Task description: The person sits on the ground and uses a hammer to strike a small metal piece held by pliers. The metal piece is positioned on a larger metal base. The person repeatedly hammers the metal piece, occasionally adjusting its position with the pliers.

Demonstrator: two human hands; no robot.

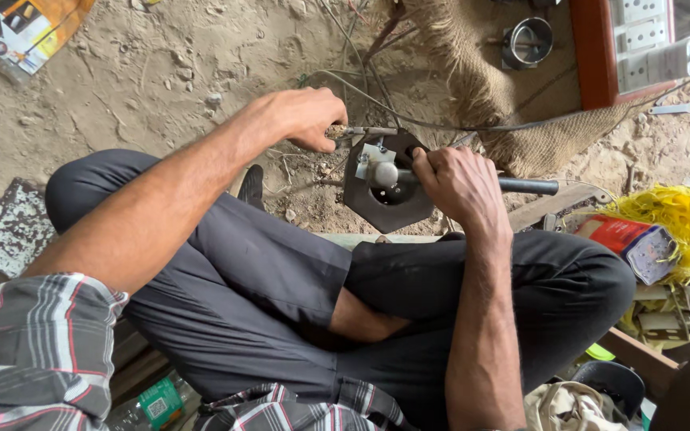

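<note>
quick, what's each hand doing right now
Left hand: closed on a thin metal tool at the dark metal plate.
Right hand: closed on a dark rod.

The left hand point(307, 116) grips a thin tool point(369, 130) at the top edge of a dark metal plate point(385, 191). Just beside it, the right hand point(458, 185) closes round a rod point(527, 186) (its rounded end sits at the plate's middle).
</note>
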